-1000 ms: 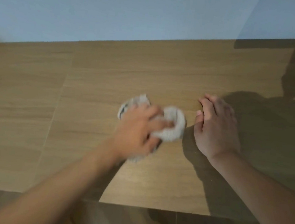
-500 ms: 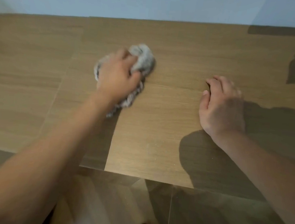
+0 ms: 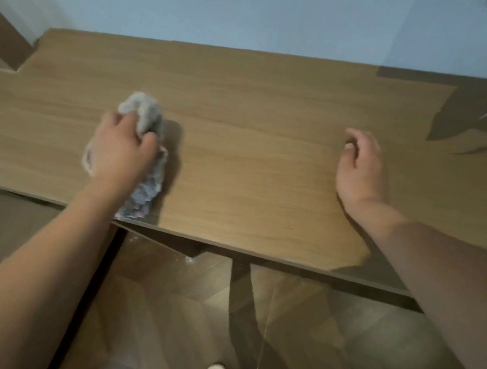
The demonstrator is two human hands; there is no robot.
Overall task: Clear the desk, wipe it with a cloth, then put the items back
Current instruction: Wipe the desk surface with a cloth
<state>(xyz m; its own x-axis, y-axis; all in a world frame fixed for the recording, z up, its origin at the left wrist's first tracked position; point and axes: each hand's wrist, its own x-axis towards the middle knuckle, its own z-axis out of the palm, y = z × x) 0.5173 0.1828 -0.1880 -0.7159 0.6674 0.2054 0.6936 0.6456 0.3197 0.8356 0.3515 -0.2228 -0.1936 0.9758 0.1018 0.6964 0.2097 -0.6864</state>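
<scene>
Gripping crumpled grey cloth (image 3: 146,158); left hand (image 3: 120,150).

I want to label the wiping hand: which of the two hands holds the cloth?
The left hand grips the grey cloth on the desk. The right hand holds nothing, its fingers loosely curled.

Dim, warm indoor light, and the whole frame is soft with motion blur. The cloth (image 3: 145,146) is smeared at its edges and casts a short dark shadow to its right on the desk (image 3: 253,161). Heavy shadows fill the upper right and lower right. The wide lens bends the desk edges, and the floor (image 3: 181,311) shows faint glare.
</scene>
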